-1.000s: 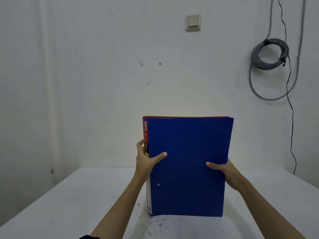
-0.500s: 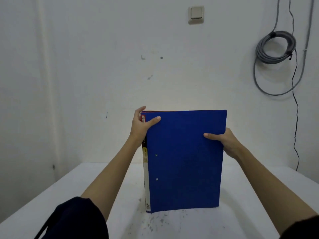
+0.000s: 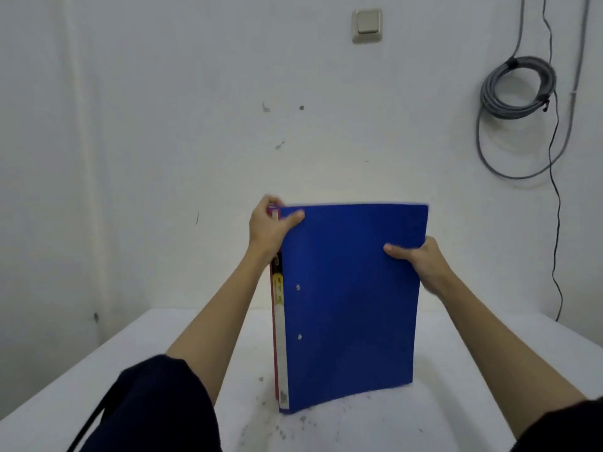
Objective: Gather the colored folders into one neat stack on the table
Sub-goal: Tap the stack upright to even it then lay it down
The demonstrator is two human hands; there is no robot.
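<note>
Since a moment ago our left hand point(image 3: 269, 228) has slid up to the top corner of the folders point(image 3: 350, 305). Our right hand point(image 3: 421, 261) holds the other edge, fingers closed on it. They stand upright on the tabletop point(image 3: 473, 370). If we let go unevenly, they could tip and fan out.

Place: I see a bare utility or back-office room | Far wall point(image 3: 163, 125): plain, white, scuffed | Light switch point(image 3: 367, 26): high on it | Grey cable coil point(image 3: 517, 89): hanging far right | White table point(image 3: 489, 370): marked with dark specks, against the wall
</note>
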